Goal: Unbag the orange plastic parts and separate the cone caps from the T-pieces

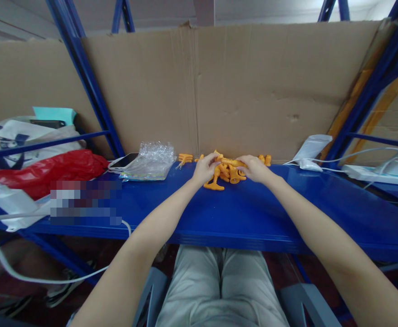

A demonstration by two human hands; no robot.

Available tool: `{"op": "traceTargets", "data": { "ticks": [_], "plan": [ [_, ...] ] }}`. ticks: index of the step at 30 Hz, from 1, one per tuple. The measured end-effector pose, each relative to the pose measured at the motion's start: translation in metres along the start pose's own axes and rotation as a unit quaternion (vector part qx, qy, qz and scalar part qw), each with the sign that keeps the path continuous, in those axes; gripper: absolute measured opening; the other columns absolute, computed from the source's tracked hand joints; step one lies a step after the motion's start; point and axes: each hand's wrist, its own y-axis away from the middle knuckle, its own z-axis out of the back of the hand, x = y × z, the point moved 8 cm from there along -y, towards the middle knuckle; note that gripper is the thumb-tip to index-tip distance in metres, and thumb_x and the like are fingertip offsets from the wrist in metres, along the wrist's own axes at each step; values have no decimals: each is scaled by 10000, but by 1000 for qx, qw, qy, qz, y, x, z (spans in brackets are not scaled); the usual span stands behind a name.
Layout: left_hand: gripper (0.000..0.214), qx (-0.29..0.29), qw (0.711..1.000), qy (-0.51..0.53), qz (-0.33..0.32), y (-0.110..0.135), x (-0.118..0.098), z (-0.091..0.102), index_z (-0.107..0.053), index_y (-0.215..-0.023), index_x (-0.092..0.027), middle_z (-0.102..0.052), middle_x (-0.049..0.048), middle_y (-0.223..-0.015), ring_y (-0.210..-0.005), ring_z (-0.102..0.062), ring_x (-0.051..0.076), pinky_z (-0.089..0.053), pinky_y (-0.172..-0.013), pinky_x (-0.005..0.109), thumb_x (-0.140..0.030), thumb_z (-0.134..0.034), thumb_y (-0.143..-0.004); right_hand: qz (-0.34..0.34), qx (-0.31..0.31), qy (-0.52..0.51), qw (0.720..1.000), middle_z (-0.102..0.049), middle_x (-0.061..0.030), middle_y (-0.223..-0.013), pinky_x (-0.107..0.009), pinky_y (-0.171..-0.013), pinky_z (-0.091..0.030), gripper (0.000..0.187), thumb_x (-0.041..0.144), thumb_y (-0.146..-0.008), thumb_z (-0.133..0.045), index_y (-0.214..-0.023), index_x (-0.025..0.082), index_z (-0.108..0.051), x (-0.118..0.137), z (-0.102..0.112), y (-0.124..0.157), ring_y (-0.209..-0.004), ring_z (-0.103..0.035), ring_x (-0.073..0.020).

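A pile of orange plastic parts (233,175) lies on the blue shelf top (239,213), close to the cardboard at the back. My left hand (205,168) is at the pile's left side, its fingers closed on an orange plastic piece (231,161). From the right, my right hand (254,168) pinches the far end of what looks like the same piece. It spans the gap between both hands, just above the pile. A T-shaped orange part (214,185) sticks out toward me. The fingertips are partly hidden, and the parts' exact kind cannot be made out.
More orange pieces stand left (185,158) and right (267,159) of the hands. Leftward are a clear plastic bag (151,161), a phone (125,161) and a red bag (54,170). A white packet (312,147) and cables lie right. Blue posts (90,81) and a cardboard wall (270,91) bound the shelf.
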Motion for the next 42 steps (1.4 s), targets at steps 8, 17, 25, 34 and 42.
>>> {"op": "traceTargets", "data": {
  "ticks": [8, 17, 25, 34, 42],
  "plan": [
    [149, -3, 1000, -2, 1, -3, -2, 2, -683, -889, -196, -718, 20, -860, -838, -673, 195, -518, -861, 349, -134, -619, -769, 28, -19, 106, 994, -713, -168, -1025, -445, -922, -428, 313, 228, -901, -497, -1143, 130, -671, 18, 14, 2, -1002, -610, -318],
    [181, 7, 997, 38, 61, -9, 12, 1, -713, -922, -143, -746, 84, -935, -913, -694, 234, -542, -885, 389, -157, -690, -743, 77, -51, 157, 983, -702, -164, -1041, -470, -964, -409, 331, 214, -929, -433, -1166, 128, -646, 24, 13, 5, -991, -591, -306],
    [151, 31, 977, 53, 206, 0, 20, -3, -707, -916, -107, -750, 69, -791, -729, -714, 201, -585, -736, 346, -121, -680, -768, 92, -45, 202, 974, -708, -144, -987, -492, -1037, -386, 308, 197, -939, -423, -1132, 134, -655, 26, 3, 7, -966, -610, -281],
    [201, 20, 990, -8, 139, -5, 21, 1, -719, -980, -114, -768, 90, -907, -830, -721, 203, -578, -796, 332, -131, -688, -782, 78, -28, 206, 975, -705, -164, -1012, -481, -1047, -361, 290, 234, -929, -478, -1115, 112, -664, 29, 4, 7, -997, -613, -285],
    [264, 47, 980, -178, -73, 8, -19, -7, -724, -1034, -180, -760, 68, -1056, -1005, -700, 206, -515, -968, 400, -78, -587, -832, 36, 67, 101, 992, -711, -170, -1104, -402, -932, -448, 324, 246, -917, -518, -1182, 102, -639, 13, -17, 7, -1043, -641, -273]
  ]
}}
